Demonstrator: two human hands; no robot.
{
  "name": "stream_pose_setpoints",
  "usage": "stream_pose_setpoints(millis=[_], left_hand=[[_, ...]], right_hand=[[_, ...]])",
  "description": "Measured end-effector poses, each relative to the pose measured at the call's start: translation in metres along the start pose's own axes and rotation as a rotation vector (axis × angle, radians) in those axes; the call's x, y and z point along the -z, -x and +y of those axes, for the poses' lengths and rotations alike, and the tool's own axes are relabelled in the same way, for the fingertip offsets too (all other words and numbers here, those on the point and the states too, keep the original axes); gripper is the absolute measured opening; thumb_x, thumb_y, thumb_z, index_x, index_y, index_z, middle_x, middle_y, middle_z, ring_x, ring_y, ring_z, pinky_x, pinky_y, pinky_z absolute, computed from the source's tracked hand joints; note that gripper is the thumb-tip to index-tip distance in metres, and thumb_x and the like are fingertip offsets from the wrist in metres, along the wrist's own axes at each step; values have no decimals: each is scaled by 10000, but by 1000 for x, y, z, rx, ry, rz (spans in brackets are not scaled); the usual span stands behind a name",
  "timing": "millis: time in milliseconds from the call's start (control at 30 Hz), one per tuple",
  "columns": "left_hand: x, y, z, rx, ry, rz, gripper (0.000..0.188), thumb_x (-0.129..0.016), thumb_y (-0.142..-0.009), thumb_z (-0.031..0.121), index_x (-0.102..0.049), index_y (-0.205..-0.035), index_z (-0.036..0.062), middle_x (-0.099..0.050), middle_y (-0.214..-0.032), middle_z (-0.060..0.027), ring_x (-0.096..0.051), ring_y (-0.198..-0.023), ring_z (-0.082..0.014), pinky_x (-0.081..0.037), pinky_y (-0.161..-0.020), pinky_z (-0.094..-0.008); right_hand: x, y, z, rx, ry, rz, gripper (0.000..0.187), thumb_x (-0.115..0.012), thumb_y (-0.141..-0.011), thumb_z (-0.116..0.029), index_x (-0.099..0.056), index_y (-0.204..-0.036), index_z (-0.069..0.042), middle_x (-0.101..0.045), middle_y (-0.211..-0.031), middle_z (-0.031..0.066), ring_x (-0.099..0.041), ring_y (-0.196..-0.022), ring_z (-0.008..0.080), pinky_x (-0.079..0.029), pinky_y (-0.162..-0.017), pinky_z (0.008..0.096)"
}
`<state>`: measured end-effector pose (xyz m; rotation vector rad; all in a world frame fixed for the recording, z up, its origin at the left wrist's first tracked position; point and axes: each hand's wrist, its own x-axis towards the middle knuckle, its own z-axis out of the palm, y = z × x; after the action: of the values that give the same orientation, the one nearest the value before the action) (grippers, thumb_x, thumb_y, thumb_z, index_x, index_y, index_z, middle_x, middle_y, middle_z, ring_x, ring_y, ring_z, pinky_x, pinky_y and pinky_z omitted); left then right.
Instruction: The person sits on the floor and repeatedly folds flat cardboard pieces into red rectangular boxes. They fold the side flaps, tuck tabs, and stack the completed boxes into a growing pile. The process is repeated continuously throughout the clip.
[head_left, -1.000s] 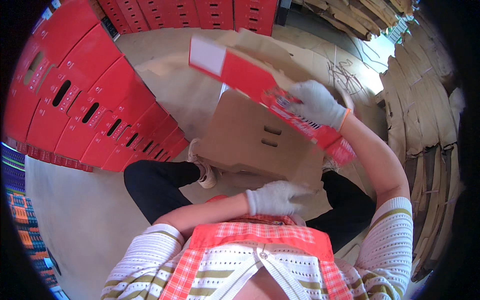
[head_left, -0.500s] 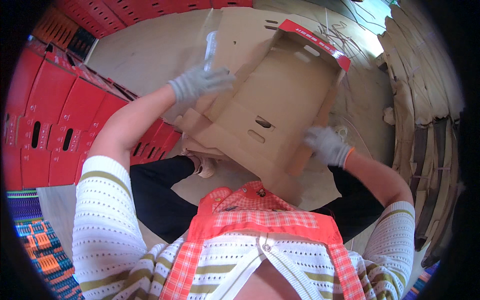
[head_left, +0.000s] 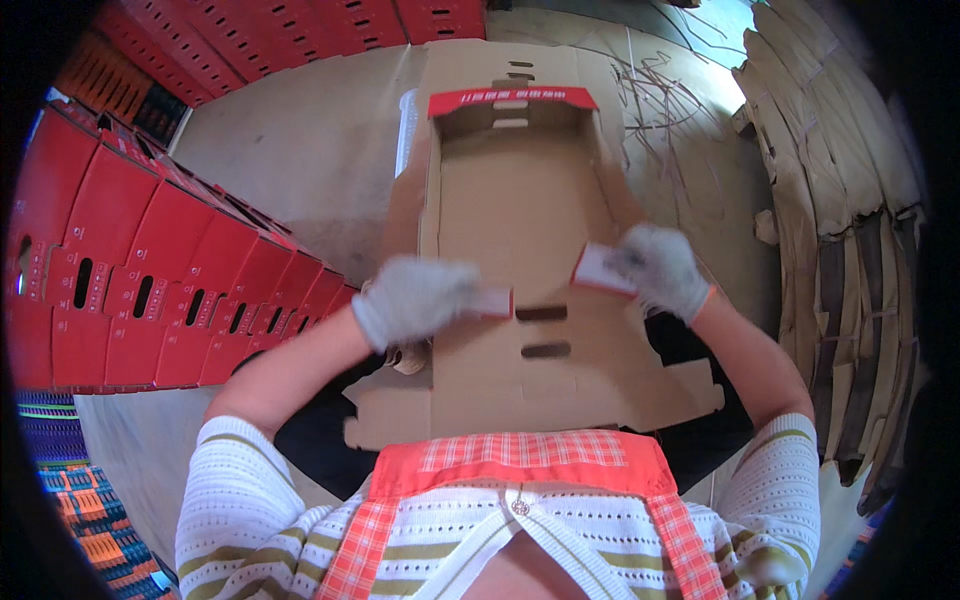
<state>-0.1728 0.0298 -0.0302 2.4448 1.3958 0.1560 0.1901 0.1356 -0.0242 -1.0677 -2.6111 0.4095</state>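
Observation:
A partly folded cardboard box [head_left: 520, 200] lies in front of me, brown inside. Its far end stands up as a wall with a red upper edge [head_left: 510, 100] and a slotted handhold. The near panel [head_left: 545, 385], with two slots cut in it, lies flat toward my apron. My left hand [head_left: 412, 305] is closed around a small end flap [head_left: 492, 303] with a red edge, at the box's left side. Over the right side, my right hand [head_left: 662, 272] pinches a matching pale flap [head_left: 603, 270]. Both hands are slightly blurred, and some fingertips are hidden.
Below the box lies another flat cardboard sheet [head_left: 470, 62]. Stacked red boxes [head_left: 120, 260] line the left side, with more red boxes [head_left: 290, 40] at the back. Piled flat cardboard [head_left: 835, 170] stands at the right. Loose strapping [head_left: 665, 105] is strewn on the floor at back right.
The box has turned from a slant to lie straight before me. My left hand came nearer and inward, my right hand moved slightly inward, and both now grip end flaps.

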Motion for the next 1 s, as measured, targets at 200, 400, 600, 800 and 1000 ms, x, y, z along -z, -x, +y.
stream_pose_setpoints(millis=[200, 400, 600, 800, 1000], left_hand=[[-35, 90, 51, -261, 685, -941, 1025, -678, -801, 500, -104, -1548, 97, -185, -1551, -264, -165, -1456, -350, -213, -1165, -408], [-21, 73, -13, -27, 346, -502, 491, -643, -857, 251, -556, -1329, 145, -529, -1360, -190, -534, -1195, -340, -408, -1009, -396], [-122, 30, -43, 524, 611, 690, 546, -531, -962, 206, -369, -1470, 86, -486, -1418, -108, -515, -1224, -259, -428, -997, -355], [-142, -15, -7, 689, 1633, 939, 799, -674, -867, 245, -254, -1504, 7, -363, -1499, -135, -414, -1330, -228, -348, -1106, -371], [-161, -49, 50, 655, 2583, 845, 289, -606, -862, 204, -596, -1107, 50, -681, -1036, -148, -657, -972, -317, -506, -939, -447]], right_hand=[[-14, 71, -86, 203, -407, -1070, 657, -713, -747, -477, -568, -1291, -139, -651, -1141, 193, -627, -1056, 349, -504, -897, 411], [-29, 52, -29, 231, -77, -426, 713, -792, -676, -402, -567, -1239, -27, -577, -1265, 234, -579, -1140, 377, -475, -973, 413], [-104, 21, 18, -341, -411, 154, 911, -776, -736, -246, -299, -1477, -15, -324, -1509, 212, -347, -1380, 349, -313, -1127, 401], [-96, 11, 51, -862, -1588, 224, 637, -601, -789, -164, -441, -1389, -26, -592, -1223, 141, -594, -1075, 311, -487, -931, 405], [85, -61, -36, -320, -966, 88, 721, -644, -670, -117, -462, -1357, 1, -613, -1171, 133, -619, -1017, 274, -525, -830, 364]])
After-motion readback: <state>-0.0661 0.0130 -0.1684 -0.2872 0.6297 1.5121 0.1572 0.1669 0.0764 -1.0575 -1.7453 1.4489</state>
